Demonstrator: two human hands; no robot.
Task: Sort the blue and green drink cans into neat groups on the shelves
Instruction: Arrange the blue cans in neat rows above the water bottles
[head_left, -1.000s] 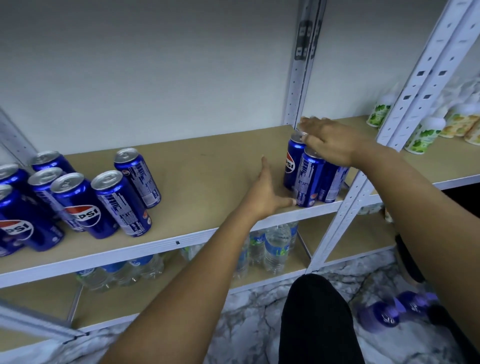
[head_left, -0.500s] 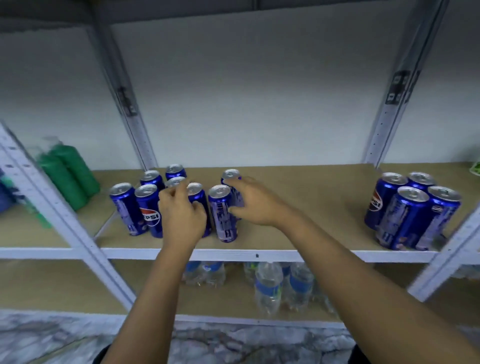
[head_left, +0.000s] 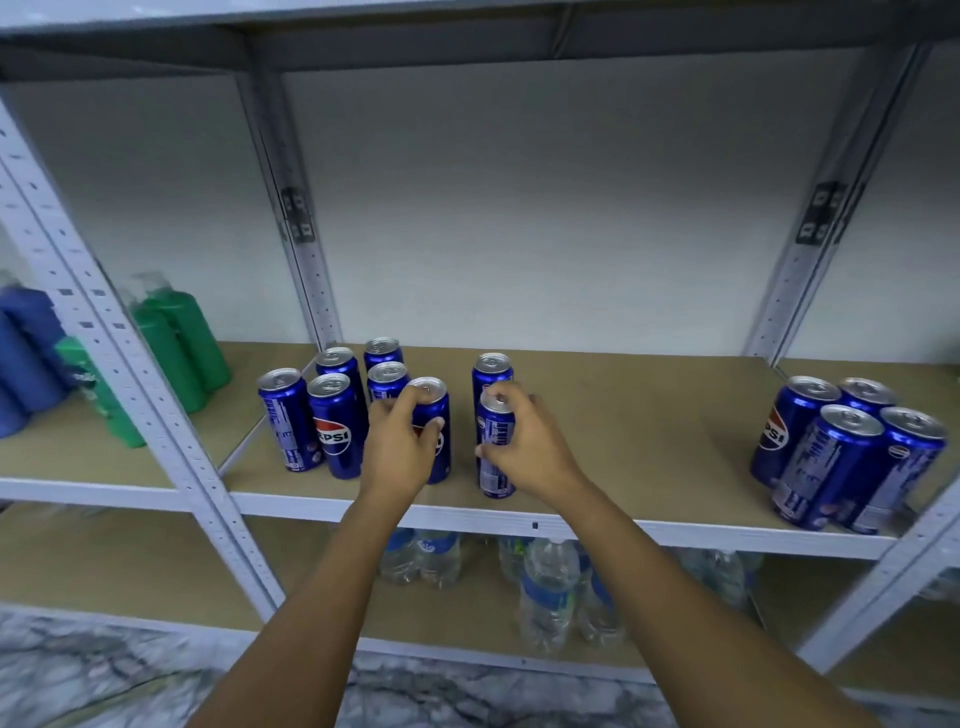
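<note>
Here, both hands reach onto the middle shelf (head_left: 597, 415), each one holding a blue can. The left hand (head_left: 400, 447) wraps its fingers round one blue can (head_left: 434, 431), with a fingertip near the silver top. This can stands just to the right of a bunch of five blue cans (head_left: 332, 410) at the left end of the shelf, all standing up. The right hand (head_left: 530, 441) grips another blue can (head_left: 493, 452) from its right side, thumb low and fingers over the top. That can stands a little apart from the left hand's can, with a gap between them. One more blue can (head_left: 491, 371) stands right behind it. Far off at the right end of the same shelf stand four blue cans (head_left: 841, 452) close together. Past the white post on the left are green bottles (head_left: 176, 343) and blue bottles (head_left: 26, 358), blurry. On the shelf below stand clear water bottles (head_left: 548, 592).
</note>
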